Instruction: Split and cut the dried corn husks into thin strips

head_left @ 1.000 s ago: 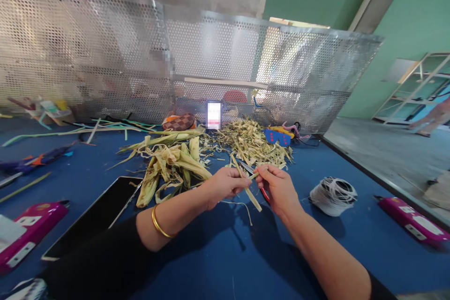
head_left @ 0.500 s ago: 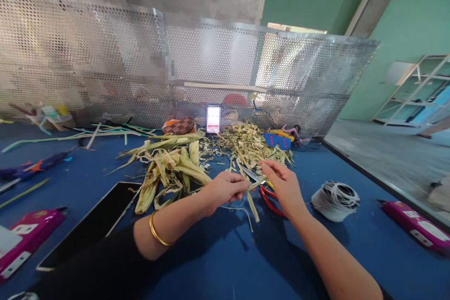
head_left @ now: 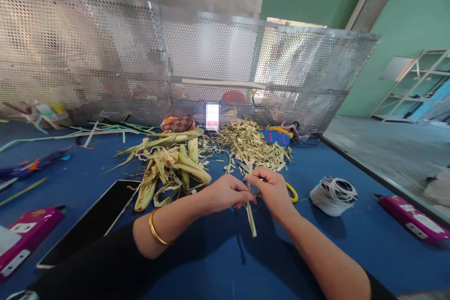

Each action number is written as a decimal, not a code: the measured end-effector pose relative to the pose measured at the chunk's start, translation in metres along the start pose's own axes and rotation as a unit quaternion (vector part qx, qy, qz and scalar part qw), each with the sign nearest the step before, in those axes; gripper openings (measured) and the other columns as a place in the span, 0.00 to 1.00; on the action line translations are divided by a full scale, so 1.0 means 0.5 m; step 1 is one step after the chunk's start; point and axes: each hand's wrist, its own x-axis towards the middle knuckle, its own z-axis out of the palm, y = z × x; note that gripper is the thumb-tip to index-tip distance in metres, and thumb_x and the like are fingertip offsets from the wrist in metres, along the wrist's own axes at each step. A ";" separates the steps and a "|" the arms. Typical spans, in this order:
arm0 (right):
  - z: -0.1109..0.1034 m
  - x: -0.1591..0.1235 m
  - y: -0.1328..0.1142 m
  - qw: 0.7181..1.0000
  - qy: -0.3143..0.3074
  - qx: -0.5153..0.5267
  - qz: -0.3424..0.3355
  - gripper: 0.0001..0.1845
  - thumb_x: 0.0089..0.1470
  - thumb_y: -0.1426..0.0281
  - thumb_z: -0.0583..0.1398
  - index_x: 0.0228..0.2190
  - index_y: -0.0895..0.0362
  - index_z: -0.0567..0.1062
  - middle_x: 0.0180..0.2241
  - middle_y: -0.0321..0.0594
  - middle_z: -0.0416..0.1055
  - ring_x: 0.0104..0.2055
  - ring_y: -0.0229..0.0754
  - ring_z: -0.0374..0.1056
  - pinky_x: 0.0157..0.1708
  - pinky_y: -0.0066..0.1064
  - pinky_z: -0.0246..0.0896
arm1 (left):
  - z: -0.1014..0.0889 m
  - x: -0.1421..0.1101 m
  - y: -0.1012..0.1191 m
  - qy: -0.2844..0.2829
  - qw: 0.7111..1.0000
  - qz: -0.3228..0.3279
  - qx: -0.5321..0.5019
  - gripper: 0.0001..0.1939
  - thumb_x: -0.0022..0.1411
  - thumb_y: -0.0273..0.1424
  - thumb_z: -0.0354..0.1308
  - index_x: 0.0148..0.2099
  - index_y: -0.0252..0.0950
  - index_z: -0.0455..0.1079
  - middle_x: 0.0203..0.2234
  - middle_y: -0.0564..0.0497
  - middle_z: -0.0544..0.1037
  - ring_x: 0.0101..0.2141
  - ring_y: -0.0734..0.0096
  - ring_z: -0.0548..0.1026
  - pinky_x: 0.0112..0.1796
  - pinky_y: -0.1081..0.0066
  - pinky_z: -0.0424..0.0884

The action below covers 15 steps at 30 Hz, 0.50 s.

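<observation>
In front of me, a narrow strip of dried corn husk (head_left: 251, 224) points down toward the table edge. My left hand (head_left: 228, 192) is closed, pinching the strip near its middle. My right hand (head_left: 272, 190) pinches its upper part, the fingertips of both hands almost touching. Under and behind the right hand lies a pair of scissors, its yellow handle (head_left: 292, 193) showing on the right; the hand covers most of the rest. Left of the hands is a heap of whole husks (head_left: 172, 164). Beyond them spreads a pile of husk scraps (head_left: 253, 140).
A spool of white string (head_left: 333, 197) stands right of my right hand. Purple tools lie at the far right (head_left: 411, 220) and far left (head_left: 33, 234). A dark tablet-like panel (head_left: 91, 220) lies by my left forearm. Perforated metal sheeting (head_left: 214, 51) closes off the table's back.
My right hand has moved left and down, closer to my left hand. The husk strip now points more steeply up and down. The scissors' red handle has become hidden behind the right hand.
</observation>
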 end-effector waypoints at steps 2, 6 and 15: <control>-0.008 0.004 -0.008 1.000 0.007 0.009 0.002 0.10 0.41 0.62 0.63 0.17 0.55 0.75 0.21 0.36 0.69 0.27 0.40 0.62 0.30 0.31 0.55 | -0.001 0.001 0.001 0.008 0.999 -0.009 -0.040 0.15 0.51 0.41 0.57 0.27 0.33 0.74 0.13 0.57 0.63 0.17 0.80 0.57 0.21 0.75 0.51; -0.032 0.020 -0.013 0.989 0.108 0.087 0.051 0.17 0.40 0.55 0.64 0.27 0.55 0.78 0.27 0.39 0.74 0.32 0.43 0.66 0.32 0.32 0.59 | 0.001 0.007 0.001 0.045 0.987 -0.045 -0.145 0.24 0.53 0.49 0.54 0.33 0.32 0.76 0.15 0.57 0.64 0.16 0.81 0.54 0.20 0.76 0.49; -0.016 0.012 0.011 0.957 -0.054 0.239 0.154 0.14 0.34 0.61 0.69 0.21 0.58 0.75 0.16 0.31 0.65 0.18 0.32 0.59 0.21 0.26 0.54 | 0.008 0.009 -0.003 0.089 0.983 -0.061 -0.149 0.17 0.48 0.44 0.61 0.26 0.32 0.72 0.13 0.57 0.66 0.15 0.82 0.57 0.19 0.76 0.51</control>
